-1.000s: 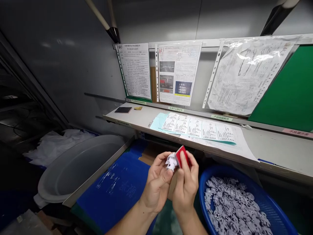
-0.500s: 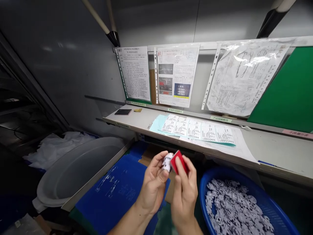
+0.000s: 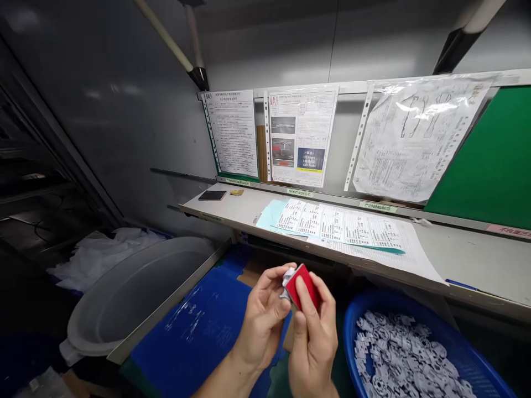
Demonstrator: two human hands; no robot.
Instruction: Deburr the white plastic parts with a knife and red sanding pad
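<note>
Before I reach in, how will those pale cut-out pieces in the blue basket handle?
The pale pieces look thin and flat, so probably light and somewhat flexible. Their cut-out shapes may snag each other and lift in clumps. Heaped loose, they'd likely shift easily.

Mount: we look out from a camera worn on the person's head.
Facing: forward and down, across a long white laminate shelf point(image 3: 485, 268).
Near: we sit close above the bare left hand point(image 3: 263, 323) and bare right hand point(image 3: 313, 354).
Left: a round grey plastic tub point(image 3: 136, 293).
Right: a blue plastic basket point(image 3: 373, 301).
Far: white printed sheets in clear plastic sleeves point(image 3: 301, 135).
</note>
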